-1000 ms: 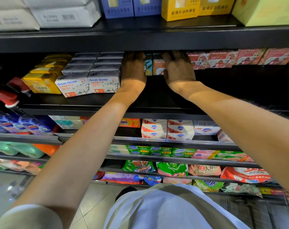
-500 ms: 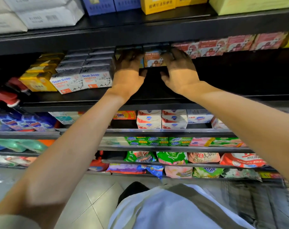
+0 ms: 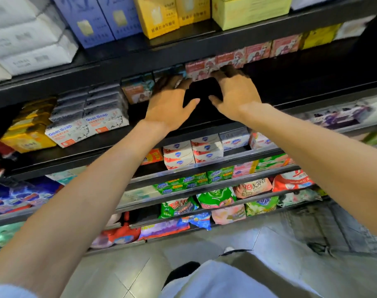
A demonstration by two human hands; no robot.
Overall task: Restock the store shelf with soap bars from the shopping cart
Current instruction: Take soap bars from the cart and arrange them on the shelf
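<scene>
You stood at a black store shelf (image 3: 204, 125) over a grey tiled floor (image 3: 123, 274). Your left hand (image 3: 170, 102) and right hand (image 3: 235, 93) lay spread, fingers reaching the pink soap bars (image 3: 200, 68) lined along the shelf's back edge. White goat soap boxes (image 3: 86, 125) filled the left end up to the front edge. Bare black shelf stretched toward the right end.
</scene>
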